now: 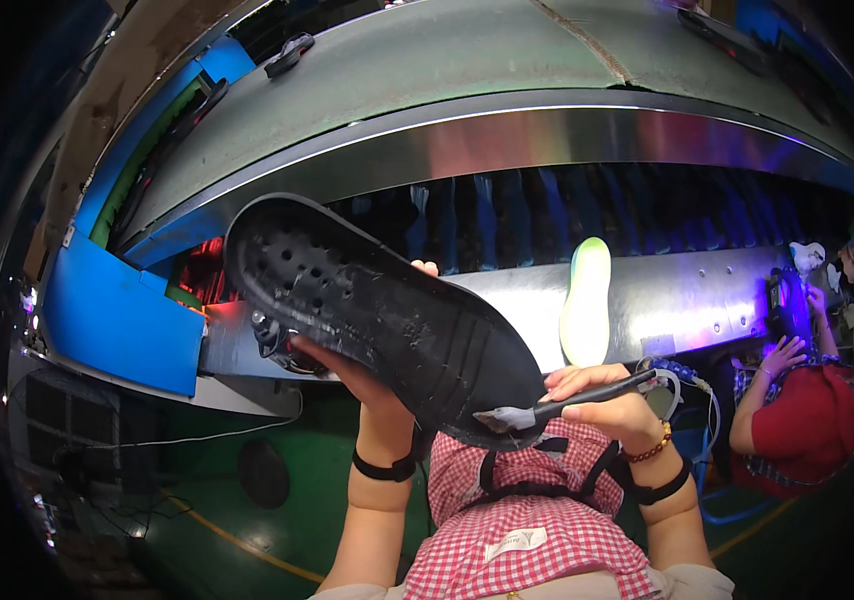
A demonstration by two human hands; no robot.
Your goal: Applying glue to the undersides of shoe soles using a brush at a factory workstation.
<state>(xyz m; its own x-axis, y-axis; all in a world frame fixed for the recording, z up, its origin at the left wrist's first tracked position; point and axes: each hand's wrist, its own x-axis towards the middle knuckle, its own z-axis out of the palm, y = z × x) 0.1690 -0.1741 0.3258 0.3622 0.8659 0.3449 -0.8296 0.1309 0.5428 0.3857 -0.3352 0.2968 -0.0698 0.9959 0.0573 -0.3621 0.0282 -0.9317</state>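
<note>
My left hand [355,378] grips a large black shoe sole [382,315] from beneath, its fingertips showing past the far edge. The sole is tilted, its hollow inner side facing up, with round holes at the far left end and wet-looking glossy patches. In my right hand [615,402] is a brush [544,410] with a black handle, pinched between thumb and fingers. The bristle tip rests on or just over the inside of the sole's near right end; contact is hard to tell. Behind my right hand, a yellow-green sole-shaped piece [587,305] lies on the metal ledge.
Beyond the metal ledge [682,300] runs a grey-green conveyor belt [427,75] carrying dark footwear pieces [290,55]. Dark strips hang beneath its steel side. A blue panel [127,320] stands left. A black device [272,335] sits behind my left hand. A person in red [809,425] works at right.
</note>
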